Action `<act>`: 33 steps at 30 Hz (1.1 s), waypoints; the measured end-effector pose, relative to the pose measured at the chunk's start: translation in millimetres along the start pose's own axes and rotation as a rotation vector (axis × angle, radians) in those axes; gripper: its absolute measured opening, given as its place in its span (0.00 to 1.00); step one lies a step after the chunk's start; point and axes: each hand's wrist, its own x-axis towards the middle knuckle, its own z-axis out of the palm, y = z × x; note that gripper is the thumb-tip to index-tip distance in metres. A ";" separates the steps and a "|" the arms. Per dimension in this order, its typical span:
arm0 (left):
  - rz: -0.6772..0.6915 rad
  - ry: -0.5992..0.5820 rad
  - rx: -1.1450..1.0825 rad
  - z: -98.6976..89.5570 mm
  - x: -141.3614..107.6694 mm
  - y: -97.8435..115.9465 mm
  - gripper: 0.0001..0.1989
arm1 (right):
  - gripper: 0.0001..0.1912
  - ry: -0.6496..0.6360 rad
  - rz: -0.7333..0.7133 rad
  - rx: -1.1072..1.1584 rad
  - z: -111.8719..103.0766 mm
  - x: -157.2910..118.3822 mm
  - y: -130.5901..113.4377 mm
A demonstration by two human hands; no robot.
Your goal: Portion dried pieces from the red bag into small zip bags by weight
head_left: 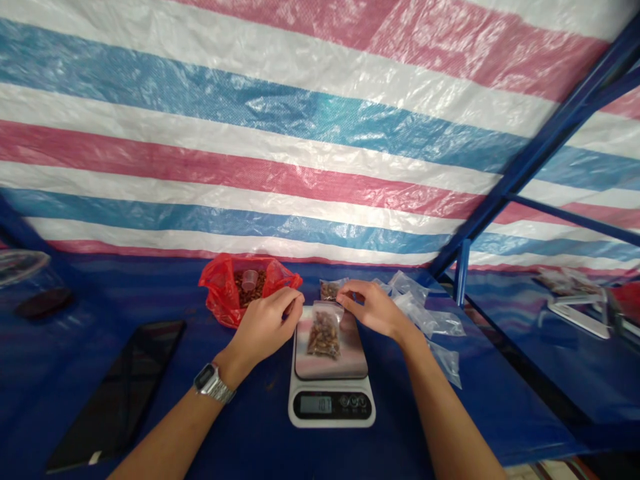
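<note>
A small clear zip bag of brown bits (324, 335) lies on the metal plate of a white kitchen scale (331, 420), whose display appears to read 10.7. My left hand (270, 323), with a silver watch at its wrist, is curled closed beside the plate's upper left edge; its fingertips are hidden. At the plate's upper right my right hand (369, 305) has thumb and forefinger close together near the bag's top edge. Anything between them is too small to make out. Just behind the scale lies a second filled bag (329, 291), close to the right fingertips.
A red plastic bag (220, 293) of brown bits holds a small clear cup (249, 279). Clear plastic bags (425, 313) lie at right. A black phone or tablet (120, 387) and clear tub (30, 287) are at left. A blue metal frame (500, 193) slants up at right.
</note>
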 end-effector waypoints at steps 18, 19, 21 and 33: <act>-0.339 0.084 -0.890 16.5 7.3 18.9 0.15 | 0.19 0.279 0.014 0.583 29.4 9.1 -22.0; -0.414 0.155 -1.003 18.3 9.3 16.5 0.16 | 0.21 0.310 0.020 0.591 31.1 9.7 -21.5; -0.555 0.283 -1.195 20.2 13.3 9.3 0.19 | 0.24 0.353 0.036 0.570 33.1 10.6 -18.8; -0.916 0.533 -1.795 8.6 17.8 -3.1 0.08 | 0.25 0.372 0.070 0.332 34.7 10.8 -0.8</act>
